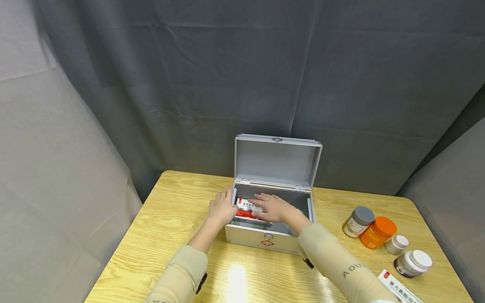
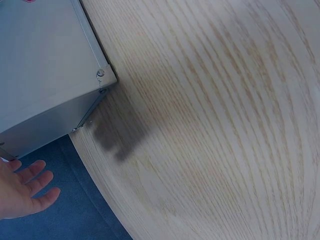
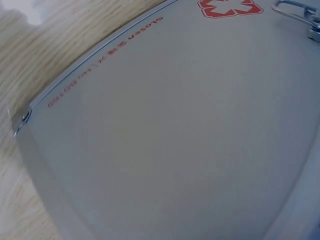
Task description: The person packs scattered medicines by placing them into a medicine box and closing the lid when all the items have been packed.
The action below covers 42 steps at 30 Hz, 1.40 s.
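Note:
A silver metal first-aid box (image 1: 246, 239) stands on the table with its lid (image 1: 276, 162) raised. Inside, at the left, lie white-and-red medicine cartons (image 1: 245, 203); the right fingers partly cover them. My right hand (image 1: 275, 208) reaches into the box, fingers extended over the cartons; whether it touches them is hard to tell. At the box's left wall is my left hand (image 1: 222, 207), its thumb by the rim. The left wrist view shows that hand (image 2: 22, 189) with fingers loosely spread beside the box (image 2: 45, 65). Only the front of the box (image 3: 165, 130) fills the right wrist view.
To the right stand a grey-lidded jar (image 1: 357, 222), an orange jar (image 1: 377, 233), a small white-capped bottle (image 1: 396, 245) and a larger white-lidded bottle (image 1: 412, 264). Another white carton (image 1: 398, 288) lies near the right forearm. A dark curtain (image 1: 227, 84) hangs behind the table.

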{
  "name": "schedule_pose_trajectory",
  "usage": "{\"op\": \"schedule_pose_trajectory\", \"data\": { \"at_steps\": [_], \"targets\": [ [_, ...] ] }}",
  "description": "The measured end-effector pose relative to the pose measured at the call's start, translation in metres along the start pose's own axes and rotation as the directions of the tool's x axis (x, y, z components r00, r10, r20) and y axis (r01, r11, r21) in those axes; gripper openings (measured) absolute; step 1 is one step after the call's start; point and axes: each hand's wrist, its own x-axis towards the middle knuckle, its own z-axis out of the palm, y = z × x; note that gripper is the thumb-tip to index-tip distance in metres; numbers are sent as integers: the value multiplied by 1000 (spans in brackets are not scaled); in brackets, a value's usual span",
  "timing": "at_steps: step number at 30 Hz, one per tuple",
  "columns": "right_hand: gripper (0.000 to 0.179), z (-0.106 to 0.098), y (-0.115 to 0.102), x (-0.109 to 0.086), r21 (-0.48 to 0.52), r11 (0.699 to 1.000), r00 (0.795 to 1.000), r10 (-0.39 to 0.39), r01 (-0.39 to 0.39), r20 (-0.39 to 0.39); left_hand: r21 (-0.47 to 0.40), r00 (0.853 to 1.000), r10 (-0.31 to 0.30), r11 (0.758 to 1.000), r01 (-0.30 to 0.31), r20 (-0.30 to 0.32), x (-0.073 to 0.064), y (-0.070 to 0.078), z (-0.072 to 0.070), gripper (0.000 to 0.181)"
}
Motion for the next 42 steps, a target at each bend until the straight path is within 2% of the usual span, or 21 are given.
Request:
{"op": "schedule_pose_trajectory", "data": {
  "at_steps": [9, 16, 24, 31, 37, 42],
  "targets": [
    [61, -9, 1, -25, -42, 999, 997, -18, 15, -77, -5, 1000, 3, 1000, -3, -11, 1, 0, 0, 68],
    [60, -14, -1, -40, -38, 999, 991, 4, -9, -136, -12, 1000, 5, 1000, -5, -14, 2, -1, 0, 68],
    [65, -22, -2, -61, -34, 999, 978, 1, -8, -210, -18, 1000, 6, 1000, -6, -3, 1, -3, -1, 68],
    [63, -28, 5, -82, -33, 999, 960, -27, 19, -278, -14, 1000, 7, 1000, -7, -9, 1, -3, -2, 68],
    [63, -28, 13, -99, -17, 1000, 946, -6, 0, -325, 3, 1000, 10, 1000, -10, -20, 0, -2, -3, 67],
    [66, -27, 17, -115, 3, 999, 934, 49, -51, -355, 18, 1000, 6, 1000, -6, -21, 1, -4, -2, 68]
  ]
}}
